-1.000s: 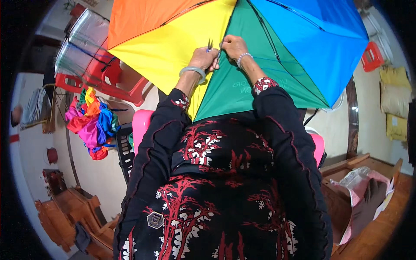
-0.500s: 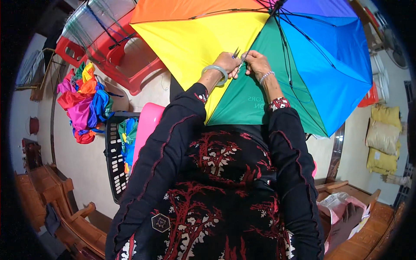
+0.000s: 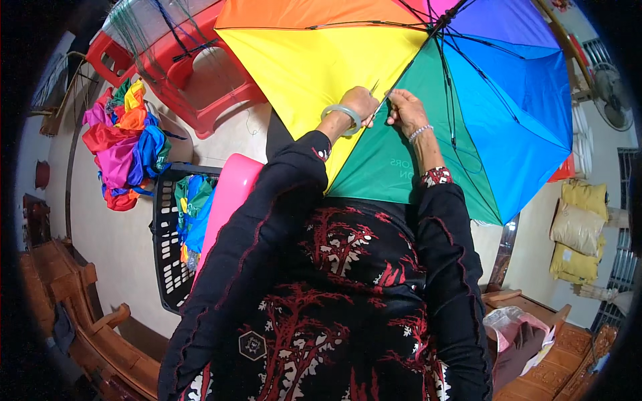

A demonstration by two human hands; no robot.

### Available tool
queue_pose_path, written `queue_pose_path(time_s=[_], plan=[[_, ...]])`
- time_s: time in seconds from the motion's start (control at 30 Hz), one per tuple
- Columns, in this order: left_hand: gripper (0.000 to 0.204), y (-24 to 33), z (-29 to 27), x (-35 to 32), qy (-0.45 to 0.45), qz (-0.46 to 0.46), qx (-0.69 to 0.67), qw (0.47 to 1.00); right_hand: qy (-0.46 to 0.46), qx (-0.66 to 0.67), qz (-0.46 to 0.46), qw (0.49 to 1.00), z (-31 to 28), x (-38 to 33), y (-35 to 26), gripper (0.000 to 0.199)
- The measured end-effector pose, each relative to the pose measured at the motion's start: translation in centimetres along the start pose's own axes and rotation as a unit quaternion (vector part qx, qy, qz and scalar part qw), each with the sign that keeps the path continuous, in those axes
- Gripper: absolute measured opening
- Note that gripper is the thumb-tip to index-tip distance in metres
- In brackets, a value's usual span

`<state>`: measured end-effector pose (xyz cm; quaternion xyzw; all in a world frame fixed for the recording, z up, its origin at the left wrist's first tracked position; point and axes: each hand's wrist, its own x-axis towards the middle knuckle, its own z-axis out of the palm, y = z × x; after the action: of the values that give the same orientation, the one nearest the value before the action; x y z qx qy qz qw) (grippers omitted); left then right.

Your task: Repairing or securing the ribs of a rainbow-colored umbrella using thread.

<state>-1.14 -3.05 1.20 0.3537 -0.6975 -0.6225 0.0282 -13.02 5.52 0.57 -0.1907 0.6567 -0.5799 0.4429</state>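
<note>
An open umbrella (image 3: 361,57) with rainbow panels lies inside up in front of me, its black ribs meeting at the hub (image 3: 441,21). My left hand (image 3: 360,103), with a pale bangle at the wrist, is closed at the seam between the yellow and green panels. Dark thin tips of a small pointed tool (image 3: 375,85) stick out of it; the rest is hidden. Close by, across the umbrella rib (image 3: 406,72), my right hand (image 3: 406,111) has its fingertips pinched together near the rib's lower end. What they pinch is too small to make out.
Folded rainbow fabric (image 3: 124,154) is heaped at the left, beside a black basket (image 3: 164,234) holding more. A pink plastic edge (image 3: 231,187) is by my left arm. A red stool (image 3: 200,100) stands far left; yellow sacks (image 3: 578,227) lie far right. Wooden furniture (image 3: 80,294) is near left.
The umbrella and both hands appear slightly lower and further right in the picture. The tool's tips show less widely in my left hand. My right fingers have shifted slightly away from the left hand.
</note>
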Motion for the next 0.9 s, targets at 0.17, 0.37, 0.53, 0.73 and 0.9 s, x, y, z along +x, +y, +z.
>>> queue_pose_path(time_s=[0.17, 0.37, 0.53, 0.73, 0.9], plan=[[0.031, -0.8, 0.6, 0.5, 0.033, 0.023, -0.013, 0.999, 0.112, -0.009, -0.044, 0.993, -0.2, -0.6, -0.1, 0.009], [0.033, -1.2, 0.3, 0.5, 0.003, 0.033, 0.007, 0.999, 0.171, -0.157, -0.126, 0.965, 0.2, -2.2, -0.3, 0.014], [0.033, -1.9, 0.7, 0.8, 0.043, 0.086, 0.097, 0.991, 0.173, -0.146, -0.111, 0.968, 0.7, -2.3, -0.2, 0.013], [0.026, -0.2, 1.1, -0.9, 0.076, 0.029, 0.022, 0.996, 0.235, -0.407, -0.367, 0.803, -0.2, -1.1, 1.1, 0.015], [0.022, -0.5, 1.1, -1.0, 0.081, 0.009, 0.021, 0.996, 0.132, -0.519, -0.225, 0.814, -0.3, -0.8, 0.4, 0.016]])
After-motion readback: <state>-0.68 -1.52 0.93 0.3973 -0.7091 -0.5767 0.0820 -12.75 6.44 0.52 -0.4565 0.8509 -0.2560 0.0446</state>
